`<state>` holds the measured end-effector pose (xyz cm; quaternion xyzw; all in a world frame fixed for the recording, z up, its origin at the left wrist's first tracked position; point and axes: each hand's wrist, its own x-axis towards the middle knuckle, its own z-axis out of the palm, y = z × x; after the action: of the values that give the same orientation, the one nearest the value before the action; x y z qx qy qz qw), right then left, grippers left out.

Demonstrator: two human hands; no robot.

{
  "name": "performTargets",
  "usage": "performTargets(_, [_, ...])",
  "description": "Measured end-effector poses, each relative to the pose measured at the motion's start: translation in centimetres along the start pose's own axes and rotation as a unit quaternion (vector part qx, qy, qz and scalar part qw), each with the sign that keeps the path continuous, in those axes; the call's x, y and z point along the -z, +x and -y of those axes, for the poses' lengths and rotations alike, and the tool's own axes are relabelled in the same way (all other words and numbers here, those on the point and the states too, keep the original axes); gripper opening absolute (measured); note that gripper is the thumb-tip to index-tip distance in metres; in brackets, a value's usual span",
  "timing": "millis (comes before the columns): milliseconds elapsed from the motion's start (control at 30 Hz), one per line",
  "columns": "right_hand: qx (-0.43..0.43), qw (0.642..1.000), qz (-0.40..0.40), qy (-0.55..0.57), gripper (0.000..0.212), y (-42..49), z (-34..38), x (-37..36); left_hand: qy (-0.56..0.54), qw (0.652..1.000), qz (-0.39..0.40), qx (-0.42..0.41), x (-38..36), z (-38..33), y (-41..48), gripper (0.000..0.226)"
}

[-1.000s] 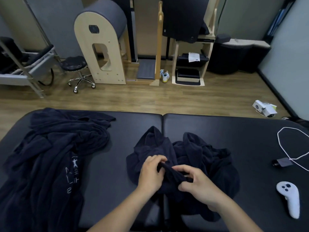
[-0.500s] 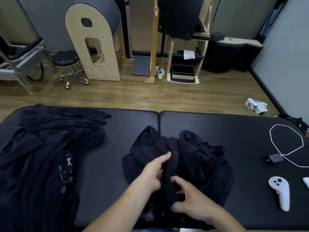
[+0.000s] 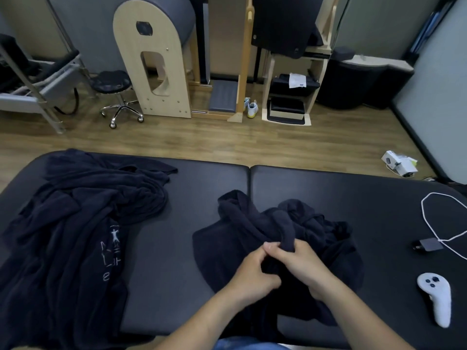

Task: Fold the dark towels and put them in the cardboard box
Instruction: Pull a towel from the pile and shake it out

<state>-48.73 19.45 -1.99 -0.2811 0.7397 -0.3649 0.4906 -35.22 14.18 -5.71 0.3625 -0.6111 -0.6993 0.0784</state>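
A crumpled dark navy towel (image 3: 252, 228) lies bunched in the middle of the black padded table (image 3: 192, 198). My left hand (image 3: 252, 271) and my right hand (image 3: 300, 263) are close together at its near side, and each grips a fold of the cloth. A roll of the towel rises over my right hand's fingers. A second, larger dark towel (image 3: 75, 223) with pale printed lettering is spread loosely over the table's left part. No cardboard box is in view.
A white hand controller (image 3: 436, 300) lies at the table's right edge, with a white cable (image 3: 429, 221) and a dark plug (image 3: 428, 245) beyond it. Past the table are wooden floor, a rolling stool (image 3: 113, 84), a wooden arched frame (image 3: 154, 59) and a small white carton (image 3: 399, 166).
My left hand, open over the towel half a second ago, has closed on the cloth. Both hands have drawn together and lifted a fold.
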Motion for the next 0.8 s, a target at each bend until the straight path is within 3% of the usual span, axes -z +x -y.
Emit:
performTargets(67, [-0.010, 0.999, 0.026, 0.029, 0.013, 0.1, 0.5, 0.3, -0.005, 1.000, 0.007, -0.027, 0.2, -0.1, -0.1, 0.064])
performTargets(133, [-0.030, 0.998, 0.004, 0.058, 0.013, 0.4, 0.6, 0.5, -0.047, 0.998, -0.012, -0.030, 0.7, -0.2, -0.1, 0.041])
performTargets(267, [-0.133, 0.982, -0.038, 0.129, 0.022, 0.6, 0.0, 0.4, -0.037, 0.991, -0.128, -0.019, 0.9, -0.2, 0.6, 0.005])
performTargets(367, [-0.167, 0.977, 0.000, 0.134, 0.023, 0.2, 0.0, 0.6, 0.099, 0.971, -0.213, -0.042, 0.8, 0.2, 0.9, 0.034])
performTargets(467, [-0.163, 0.981, 0.028, 0.101, 0.021, -0.4, 0.5, 0.5, 0.185, 0.933, -0.279, -0.134, 0.7, -0.6, 0.5, 0.028])
performTargets(533, [-0.142, 0.988, 0.050, 0.031, 0.017, -0.8, 0.7, 0.1, 0.152, 0.944, -0.259, -0.134, 0.6, -1.6, 0.6, 0.015])
performTargets(600, [-0.113, 0.989, 0.072, -0.065, 0.008, -1.2, 0.7, -0.5, 0.100, 0.970, -0.216, -0.053, 1.0, -2.4, 1.1, 0.007])
performTargets(700, [-0.041, 0.969, 0.119, -0.211, 0.017, -1.8, 1.3, -1.2, 0.122, 0.977, -0.144, 0.099, 1.8, -2.1, 2.2, 0.044])
performTargets(800, [-0.011, 0.926, 0.153, -0.346, 0.023, -2.0, 1.2, -1.7, 0.040, 0.987, -0.101, 0.121, 2.0, -1.7, 2.4, 0.035])
